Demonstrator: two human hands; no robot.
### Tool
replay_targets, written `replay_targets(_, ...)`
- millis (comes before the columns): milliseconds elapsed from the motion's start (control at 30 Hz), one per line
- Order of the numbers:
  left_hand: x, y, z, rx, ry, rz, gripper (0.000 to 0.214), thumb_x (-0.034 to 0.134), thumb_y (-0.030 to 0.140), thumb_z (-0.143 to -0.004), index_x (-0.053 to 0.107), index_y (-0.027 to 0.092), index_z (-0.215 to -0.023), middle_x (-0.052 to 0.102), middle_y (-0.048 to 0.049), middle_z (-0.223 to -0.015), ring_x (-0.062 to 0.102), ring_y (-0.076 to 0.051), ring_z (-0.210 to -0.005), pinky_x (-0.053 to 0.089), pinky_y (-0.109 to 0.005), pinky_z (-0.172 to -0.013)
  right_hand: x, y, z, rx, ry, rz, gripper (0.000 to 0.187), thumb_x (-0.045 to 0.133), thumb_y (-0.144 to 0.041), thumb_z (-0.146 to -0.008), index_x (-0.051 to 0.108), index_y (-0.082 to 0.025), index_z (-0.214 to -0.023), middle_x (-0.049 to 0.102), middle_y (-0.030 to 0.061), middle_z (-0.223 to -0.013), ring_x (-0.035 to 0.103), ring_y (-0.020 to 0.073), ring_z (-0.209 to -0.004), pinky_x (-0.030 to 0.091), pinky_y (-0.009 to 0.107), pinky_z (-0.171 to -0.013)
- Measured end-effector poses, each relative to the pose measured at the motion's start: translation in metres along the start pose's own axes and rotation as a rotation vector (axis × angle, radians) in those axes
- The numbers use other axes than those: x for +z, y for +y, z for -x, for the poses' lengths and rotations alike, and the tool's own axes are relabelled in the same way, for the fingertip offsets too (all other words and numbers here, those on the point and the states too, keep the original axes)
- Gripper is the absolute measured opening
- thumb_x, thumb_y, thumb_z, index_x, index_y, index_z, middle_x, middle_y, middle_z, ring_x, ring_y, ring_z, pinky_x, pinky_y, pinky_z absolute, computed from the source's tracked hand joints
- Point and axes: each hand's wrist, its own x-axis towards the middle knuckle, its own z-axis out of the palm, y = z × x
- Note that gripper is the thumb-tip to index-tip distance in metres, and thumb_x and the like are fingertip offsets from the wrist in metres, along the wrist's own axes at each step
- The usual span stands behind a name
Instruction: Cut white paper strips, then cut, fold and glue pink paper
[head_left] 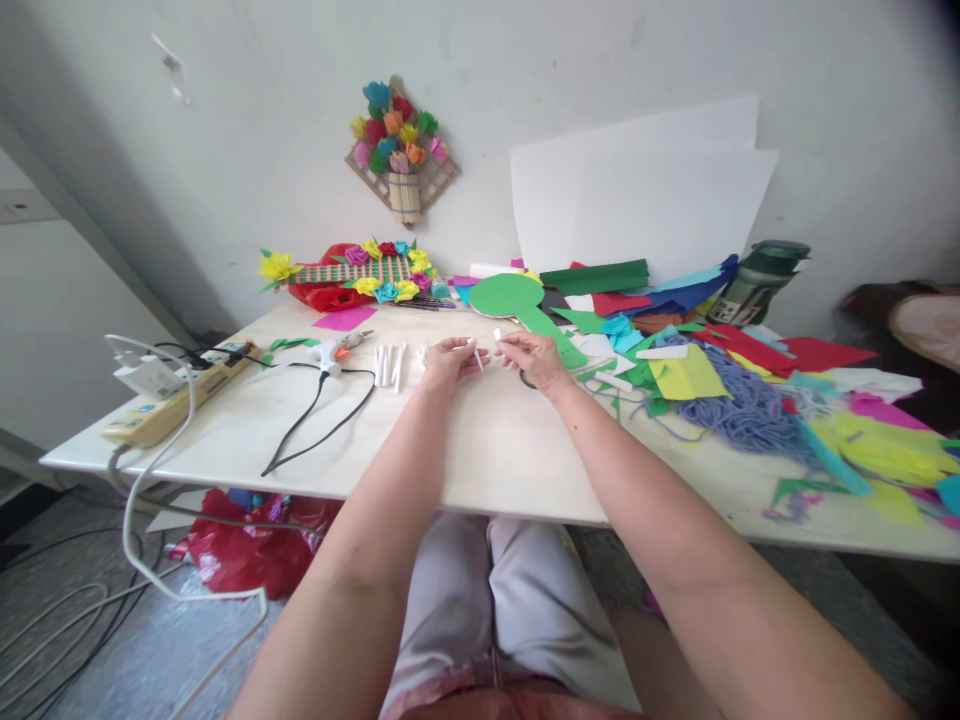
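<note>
Left hand (450, 361) closed on a slim white stick (477, 354) over the table (495, 460); right hand (535, 362), just beside, pinching a small white piece (497, 336); further white sticks (387, 366) laid side by side, left of the left hand; glue gun (328, 357) left of these; green cutout (507, 296) beyond both hands; flower ornament (394, 140) on the rear wall (600, 60).

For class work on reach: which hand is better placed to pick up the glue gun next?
Probably the left hand: it's nearer the glue gun, though holding a white stick; the right hand is farther away.
</note>
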Motion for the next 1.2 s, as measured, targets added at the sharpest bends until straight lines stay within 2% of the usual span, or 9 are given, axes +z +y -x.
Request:
replay_targets(100, -0.0007, -0.0005, 0.0, 0.011, -0.037, 0.01, 0.026, 0.071, 0.024, -0.066, 0.052, 0.013, -0.08, 0.067, -0.0087, -0.074, 0.066, -0.018, -0.066, 0.05, -0.029, -0.064, 0.0032, -0.0051, 0.0013, 0.044, -0.024, -0.108, 0.015, 0.063, -0.028, -0.067, 0.062, -0.016, -0.076, 0.065, -0.0001, -0.063, 0.057, 0.0089, -0.051, 0.044, 0.02, -0.051)
replay_targets(300, -0.0015, -0.0027, -0.0021, 0.063, -0.105, 0.073, 0.025, 0.071, 0.023, -0.065, 0.054, 0.012, -0.081, 0.067, -0.0082, -0.078, 0.066, -0.019, -0.073, 0.05, -0.033, -0.073, 0.0071, -0.004, 0.0012, 0.149, -0.075, -0.166, 0.023, 0.065, -0.017, -0.065, 0.055, -0.017, -0.085, 0.064, -0.0031, -0.059, 0.056, 0.0078, -0.045, 0.045, 0.02, -0.048)
replay_targets(533, -0.0002, -0.0035, -0.0013, 0.097, -0.166, 0.069, 0.033, 0.072, 0.025, -0.063, 0.059, 0.012, -0.09, 0.068, -0.0101, -0.088, 0.065, -0.019, -0.08, 0.05, -0.031, -0.075, 0.0081, -0.0075, 0.0036, 0.264, -0.095, -0.136, 0.01, 0.062, -0.01, -0.067, 0.059, -0.015, -0.075, 0.063, -0.0014, -0.057, 0.056, 0.008, -0.045, 0.044, 0.019, -0.045)
replay_targets(700, 0.0015, -0.002, 0.0012, 0.104, -0.208, 0.07, 0.034, 0.072, 0.024, -0.063, 0.06, 0.011, -0.092, 0.067, -0.0126, -0.096, 0.065, -0.022, -0.087, 0.049, -0.034, -0.078, 0.0081, -0.0097, 0.0047, 0.328, -0.096, -0.183, 0.008, 0.062, -0.01, -0.067, 0.059, -0.014, -0.073, 0.063, -0.0013, -0.055, 0.056, 0.0086, -0.042, 0.043, 0.019, -0.042)
replay_targets(933, 0.0028, -0.0008, 0.0024, 0.099, -0.237, 0.085, 0.032, 0.069, 0.022, -0.066, 0.059, 0.011, -0.094, 0.066, -0.014, -0.101, 0.064, -0.022, -0.089, 0.049, -0.034, -0.078, 0.007, -0.0075, 0.0039, 0.36, -0.103, -0.201, 0.007, 0.063, -0.011, -0.066, 0.059, -0.014, -0.071, 0.064, -0.0002, -0.055, 0.055, 0.0089, -0.039, 0.042, 0.018, -0.038)
replay_targets(1200, 0.0039, -0.0004, 0.0005, 0.07, -0.226, 0.084, 0.028, 0.065, 0.017, -0.068, 0.058, 0.01, -0.094, 0.067, -0.0142, -0.098, 0.066, -0.021, -0.082, 0.05, -0.033, -0.074, 0.0068, -0.0083, 0.0036, 0.375, -0.095, -0.225, 0.006, 0.062, -0.011, -0.065, 0.06, -0.013, -0.07, 0.064, 0.0001, -0.053, 0.054, 0.009, -0.038, 0.041, 0.018, -0.036)
